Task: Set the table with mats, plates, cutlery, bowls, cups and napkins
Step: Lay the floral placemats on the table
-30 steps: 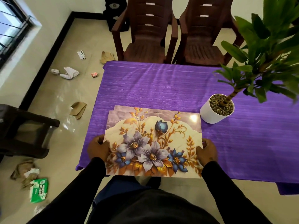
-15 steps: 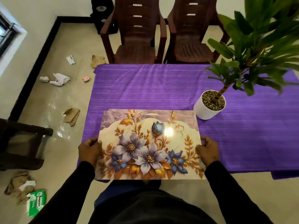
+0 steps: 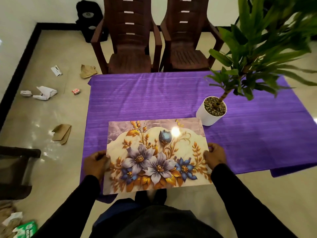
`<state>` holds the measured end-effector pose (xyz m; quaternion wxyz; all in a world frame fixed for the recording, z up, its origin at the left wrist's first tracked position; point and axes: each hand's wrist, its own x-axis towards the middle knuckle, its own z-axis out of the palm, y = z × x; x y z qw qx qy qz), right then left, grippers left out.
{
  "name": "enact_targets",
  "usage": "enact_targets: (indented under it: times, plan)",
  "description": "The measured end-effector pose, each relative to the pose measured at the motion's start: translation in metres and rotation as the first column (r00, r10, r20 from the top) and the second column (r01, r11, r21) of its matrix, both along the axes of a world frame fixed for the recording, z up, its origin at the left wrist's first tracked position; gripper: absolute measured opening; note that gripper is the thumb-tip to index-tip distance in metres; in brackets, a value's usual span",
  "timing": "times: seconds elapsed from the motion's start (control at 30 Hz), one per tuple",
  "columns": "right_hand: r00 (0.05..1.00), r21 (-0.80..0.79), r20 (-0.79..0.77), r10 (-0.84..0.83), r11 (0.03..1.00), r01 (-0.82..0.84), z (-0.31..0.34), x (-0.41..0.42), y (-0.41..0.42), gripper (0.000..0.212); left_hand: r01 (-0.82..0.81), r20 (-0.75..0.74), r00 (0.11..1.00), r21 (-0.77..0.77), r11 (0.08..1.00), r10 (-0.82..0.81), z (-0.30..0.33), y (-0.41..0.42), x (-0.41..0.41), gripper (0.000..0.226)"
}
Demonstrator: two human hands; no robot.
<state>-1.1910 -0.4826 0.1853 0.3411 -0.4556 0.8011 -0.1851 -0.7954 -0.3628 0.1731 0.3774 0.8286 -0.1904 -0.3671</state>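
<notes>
Left hand: I see my left hand [image 3: 96, 162] gripping the left short edge of the floral mat [image 3: 157, 155], fingers curled around it.
Right hand: my right hand [image 3: 215, 156] clasps the opposite short edge the same way.
Mat: glossy, printed with purple and blue flowers and gold leaves; it lies over the near edge of the purple tablecloth [image 3: 163, 98], its near side overhanging; whether more mats are stacked beneath, I cannot tell.
Plant: a leafy plant in a white pot [image 3: 208, 115] stands just beside the mat's far right corner.
Chairs: two brown plastic chairs [image 3: 130, 40] at the table's far side.
Floor: paper scraps [image 3: 44, 93] scattered left.
</notes>
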Motion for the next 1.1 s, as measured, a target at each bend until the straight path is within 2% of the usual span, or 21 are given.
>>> enact_targets:
  times: [0.1, 0.3, 0.43, 0.67, 0.87, 0.97, 1.1]
  plan:
    - [0.997, 0.037, -0.075, 0.012, 0.999, -0.009, -0.004, 0.005, -0.004, 0.028, 0.058, 0.054, 0.997, 0.059, 0.997, -0.061, -0.001, -0.002, 0.002, 0.021]
    - [0.979, 0.05, -0.177, 0.098, 0.995, -0.091, -0.019, 0.003, -0.007, 0.021, 0.098, 0.016, 0.995, 0.082, 0.992, -0.1, 0.001, -0.003, 0.009, 0.027]
    - [0.98, 0.063, -0.16, 0.115, 0.992, -0.107, -0.018, 0.004, -0.005, 0.023, 0.11, 0.038, 0.993, 0.094, 0.99, -0.114, 0.003, -0.005, 0.011, 0.025]
    - [0.977, 0.098, -0.157, 0.144, 0.987, -0.13, -0.025, 0.004, -0.002, 0.028, -0.01, -0.014, 1.0, 0.117, 0.993, 0.011, -0.003, -0.016, 0.014, 0.014]
    - [0.973, 0.085, -0.184, 0.141, 0.988, -0.127, -0.016, 0.005, 0.0, 0.029, -0.048, -0.008, 0.999, 0.103, 0.994, 0.049, -0.002, -0.019, 0.012, 0.011]
    - [0.969, 0.022, -0.202, 0.14, 0.99, -0.139, -0.011, 0.007, 0.003, 0.026, -0.064, -0.005, 0.998, 0.086, 0.994, 0.065, -0.002, -0.018, 0.01, 0.009]
    - [0.996, -0.069, -0.055, 0.071, 0.995, -0.074, 0.0, 0.01, 0.006, 0.023, -0.1, -0.046, 0.993, 0.091, 0.991, 0.104, -0.004, -0.018, 0.01, 0.016]
